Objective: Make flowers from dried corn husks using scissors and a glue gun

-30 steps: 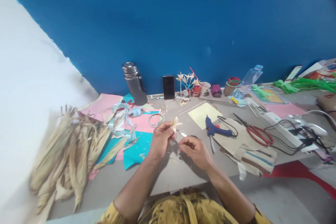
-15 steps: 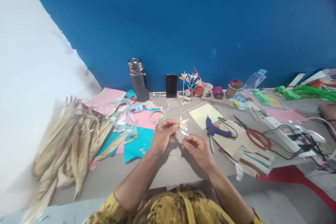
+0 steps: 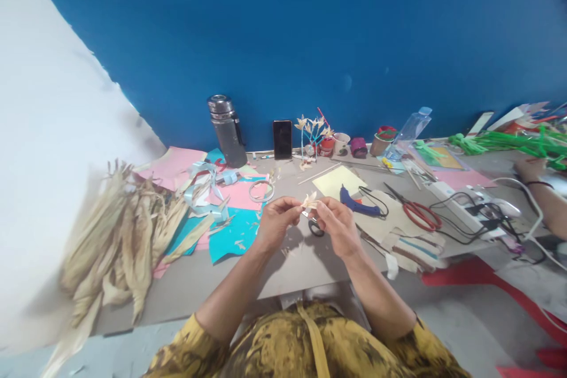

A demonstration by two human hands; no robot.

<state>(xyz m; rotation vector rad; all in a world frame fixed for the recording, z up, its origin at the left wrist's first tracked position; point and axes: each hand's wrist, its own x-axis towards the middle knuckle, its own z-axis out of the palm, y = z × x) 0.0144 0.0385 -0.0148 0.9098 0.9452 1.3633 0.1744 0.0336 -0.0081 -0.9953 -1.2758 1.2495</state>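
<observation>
Between my two hands is a small pale flower that looks made of dried husk [image 3: 310, 201]. My left hand [image 3: 279, 221] pinches it from the left with thumb and fingertips. From the right, the fingertips of my right hand [image 3: 337, 223] grip its petals. Small scissors with a black handle [image 3: 315, 228] show just under the flower, partly hidden by my right hand; whether they lie on the table or hang from the fingers, I cannot tell. Farther back stand similar husk flowers [image 3: 312, 125] on blue stems.
Dried corn husks [image 3: 133, 242] are heaped at left beside blue paper [image 3: 230, 236]. A blue glue gun [image 3: 361, 204] and red-handled scissors [image 3: 420, 215] lie right, near a power strip [image 3: 460, 207]. A thermos [image 3: 227, 133] and phone [image 3: 282, 139] stand behind. Another person's hand [image 3: 531, 171] is far right.
My right hand has moved up and left, from holding the small scissors below the flower to gripping its petals. Another person's arm has come into view at the right.
</observation>
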